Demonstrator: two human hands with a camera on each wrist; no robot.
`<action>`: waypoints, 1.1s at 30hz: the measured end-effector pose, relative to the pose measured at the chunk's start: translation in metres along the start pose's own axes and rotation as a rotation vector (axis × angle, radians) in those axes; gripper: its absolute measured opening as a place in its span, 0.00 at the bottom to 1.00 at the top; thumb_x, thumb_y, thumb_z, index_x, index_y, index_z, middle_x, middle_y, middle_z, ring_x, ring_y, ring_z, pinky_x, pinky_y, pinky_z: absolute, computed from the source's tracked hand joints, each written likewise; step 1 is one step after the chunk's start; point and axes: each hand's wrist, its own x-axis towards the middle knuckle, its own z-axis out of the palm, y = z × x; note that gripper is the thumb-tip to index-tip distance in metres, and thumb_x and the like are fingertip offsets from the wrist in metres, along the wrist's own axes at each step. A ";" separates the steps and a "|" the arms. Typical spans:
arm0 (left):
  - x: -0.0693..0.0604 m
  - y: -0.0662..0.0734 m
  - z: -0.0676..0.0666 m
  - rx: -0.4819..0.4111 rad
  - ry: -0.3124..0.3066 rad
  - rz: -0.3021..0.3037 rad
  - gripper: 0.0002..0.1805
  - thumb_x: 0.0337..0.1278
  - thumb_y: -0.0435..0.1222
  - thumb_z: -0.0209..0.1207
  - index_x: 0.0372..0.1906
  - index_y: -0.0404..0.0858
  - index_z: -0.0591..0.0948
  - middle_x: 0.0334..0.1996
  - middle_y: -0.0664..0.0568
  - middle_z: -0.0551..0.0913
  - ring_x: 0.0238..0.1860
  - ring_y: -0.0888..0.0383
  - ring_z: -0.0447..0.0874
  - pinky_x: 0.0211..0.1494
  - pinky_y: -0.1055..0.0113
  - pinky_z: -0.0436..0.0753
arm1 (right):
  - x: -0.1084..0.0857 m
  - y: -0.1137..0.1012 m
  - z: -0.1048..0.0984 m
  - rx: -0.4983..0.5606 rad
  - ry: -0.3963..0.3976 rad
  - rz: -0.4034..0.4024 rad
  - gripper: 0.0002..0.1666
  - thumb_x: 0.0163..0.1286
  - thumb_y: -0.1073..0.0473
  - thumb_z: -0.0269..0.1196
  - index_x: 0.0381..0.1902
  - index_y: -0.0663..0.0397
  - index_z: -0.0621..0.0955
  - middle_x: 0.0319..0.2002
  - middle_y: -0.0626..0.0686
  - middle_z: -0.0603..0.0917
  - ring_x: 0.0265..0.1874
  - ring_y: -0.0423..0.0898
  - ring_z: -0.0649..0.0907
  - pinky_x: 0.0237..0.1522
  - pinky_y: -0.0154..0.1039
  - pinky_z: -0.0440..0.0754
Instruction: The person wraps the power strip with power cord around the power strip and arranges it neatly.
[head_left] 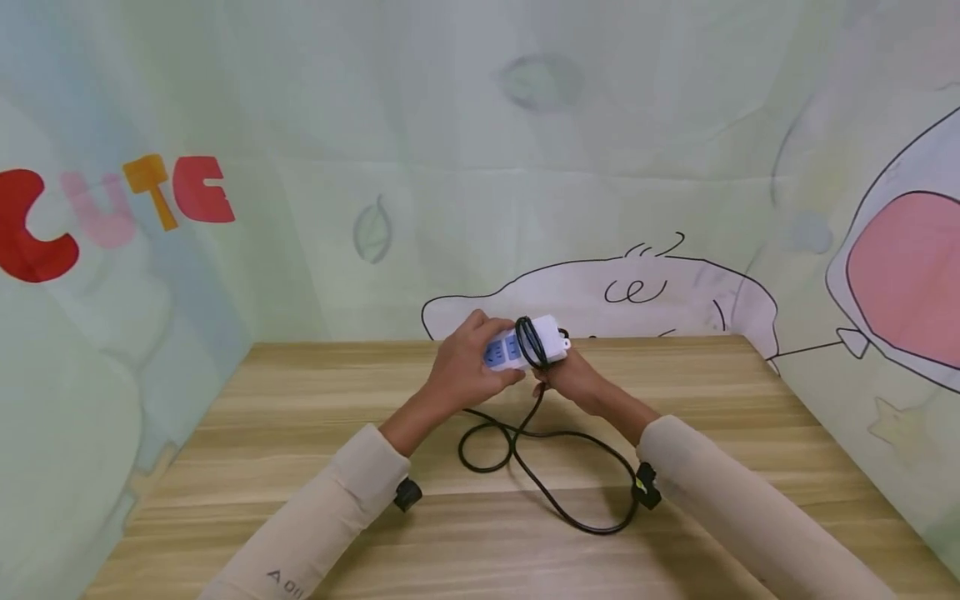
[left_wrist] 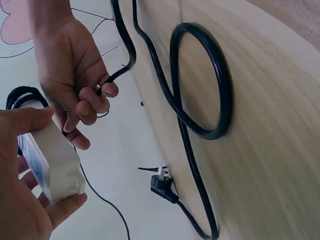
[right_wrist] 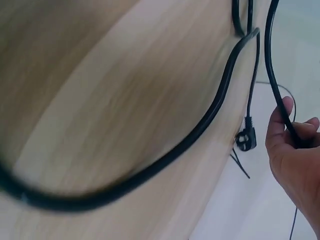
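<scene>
A white power strip [head_left: 501,353] with blue socket faces is held up over the table by my left hand [head_left: 463,368], its thumb and fingers on opposite edges. Black cord is wound in a few turns around the strip's right part. In the left wrist view, my right hand [left_wrist: 75,75] has its fingers curled around the black cord [left_wrist: 224,95] just beside the strip. The rest of the cord lies on the table in loose loops. At its end is a black plug [left_wrist: 161,184] with metal prongs, near the table's far edge; the left hand hides it in the head view.
The wood-grain table [head_left: 300,467] runs back to a fabric backdrop [head_left: 315,275] printed with cartoon figures and letters. More backdrop hangs along both sides. A dark wrist camera [head_left: 407,494] sits at the left cuff and another [head_left: 647,486] at the right, next to the cord loop.
</scene>
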 end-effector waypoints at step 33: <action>0.016 -0.028 -0.004 0.261 0.078 -0.108 0.35 0.59 0.40 0.79 0.73 0.41 0.85 0.53 0.42 0.82 0.49 0.43 0.83 0.42 0.46 0.89 | -0.015 -0.022 0.031 0.083 -0.116 0.257 0.22 0.96 0.57 0.42 0.75 0.67 0.67 0.35 0.48 0.71 0.26 0.40 0.63 0.28 0.37 0.67</action>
